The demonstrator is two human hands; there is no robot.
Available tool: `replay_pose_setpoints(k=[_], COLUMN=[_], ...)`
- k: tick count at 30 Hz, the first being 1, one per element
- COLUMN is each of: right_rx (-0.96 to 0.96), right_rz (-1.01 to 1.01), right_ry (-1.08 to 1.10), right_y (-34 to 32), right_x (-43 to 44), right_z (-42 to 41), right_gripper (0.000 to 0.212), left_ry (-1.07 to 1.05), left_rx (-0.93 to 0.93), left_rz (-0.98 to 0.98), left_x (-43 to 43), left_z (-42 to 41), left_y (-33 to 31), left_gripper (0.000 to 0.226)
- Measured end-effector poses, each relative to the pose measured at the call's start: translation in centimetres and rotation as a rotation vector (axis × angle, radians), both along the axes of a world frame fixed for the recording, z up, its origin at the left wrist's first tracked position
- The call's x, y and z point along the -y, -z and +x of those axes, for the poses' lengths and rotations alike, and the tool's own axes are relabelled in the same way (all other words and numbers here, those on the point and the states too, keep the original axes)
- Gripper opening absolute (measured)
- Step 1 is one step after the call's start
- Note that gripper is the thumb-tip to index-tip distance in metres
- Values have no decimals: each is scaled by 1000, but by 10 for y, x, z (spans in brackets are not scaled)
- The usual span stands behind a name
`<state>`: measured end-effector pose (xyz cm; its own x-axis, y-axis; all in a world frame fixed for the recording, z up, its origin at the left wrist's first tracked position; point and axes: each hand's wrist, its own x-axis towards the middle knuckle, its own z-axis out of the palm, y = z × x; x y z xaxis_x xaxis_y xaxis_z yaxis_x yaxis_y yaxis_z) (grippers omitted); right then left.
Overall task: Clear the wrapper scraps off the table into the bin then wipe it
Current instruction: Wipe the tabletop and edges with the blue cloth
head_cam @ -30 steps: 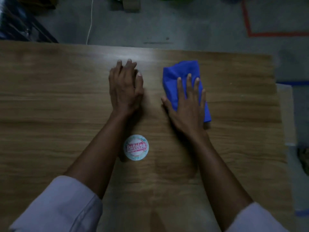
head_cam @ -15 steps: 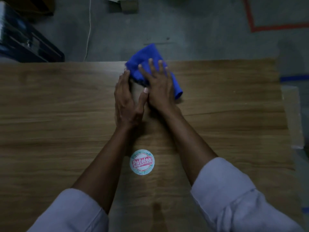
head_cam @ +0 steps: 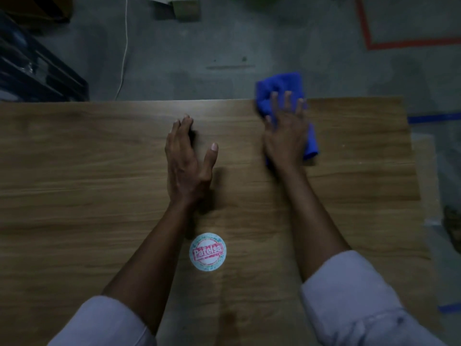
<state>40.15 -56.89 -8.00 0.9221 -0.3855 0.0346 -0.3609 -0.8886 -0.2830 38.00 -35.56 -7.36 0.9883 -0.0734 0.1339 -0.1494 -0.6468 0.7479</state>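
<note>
One legible item: round white sticker lying flat on the wooden table, bearing the word "Patelsa" in white letters on a red-pink band across its middle; the smaller print ringing it is too blurred to read.

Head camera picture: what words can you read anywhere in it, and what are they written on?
"Patelsa": red letters, as best they read, on the round white sticker on the wooden table.
Small print round the sticker's rim: too blurred to read.
Nothing else shows any writing.
</note>
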Motion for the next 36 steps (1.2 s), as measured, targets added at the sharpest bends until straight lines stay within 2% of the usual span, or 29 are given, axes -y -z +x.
replay_pose_setpoints(k=[4, 6, 8, 11, 13, 15, 17, 19, 21, 24, 27, 31, 34, 36], right_rx=[-70, -32, 48, 175, 168, 101, 68, 50, 141, 127, 77, 78, 6, -26], right_rz=[176, 267, 281, 163, 53, 36, 56, 54, 32, 161, 286, 325, 317, 286], right_ry=[-379, -487, -474, -216, 40, 282, 390, 276, 42, -231, -371, -532, -773, -928], right_y=[-14, -16, -10, 3, 4, -1, -6, -11, -9, -9, -17, -16, -17, -18], right_x=[-98, -104, -68, 15, 57, 66, 46, 8, -40, -93, -91, -68, -57, -41], right_z=[20, 18, 6, -17, -29, -31, -18, 0, 16, 28, 18, -57, -137, -162], right_gripper=[63, 65, 67, 66, 57, 55, 55, 55, 57, 61, 65, 76, 79, 79], left_ry=[-32, -14, 11, 14, 2, 0, -1, -13, -19, -27, -63, -59, -77, -86], left_rx=[-7, 8, 11, 10, 10, 9, 5, 0, 3, 26, 55, 84, 112, 120], left_rz=[-84, -102, -79, -81, -90, -109, -115, -119, -130, -161, -210, -249, -262, -271], left_x=[-3, -6, -7, -6, -4, -3, -2, -2, -2, -3, -6, -8, -11, -12], left_z=[0, 0, 2, 2, 2, 1, 1, 1, 1, 3, 2, 2, 2, -2], left_y=[-2, -3, -4, -3, -3, -4, -5, -4, -4, -4, -5, -5, -4, -4], left_gripper=[62, 57, 55, 53, 53, 56, 58, 59, 60, 56, 48, 39, 33, 30])
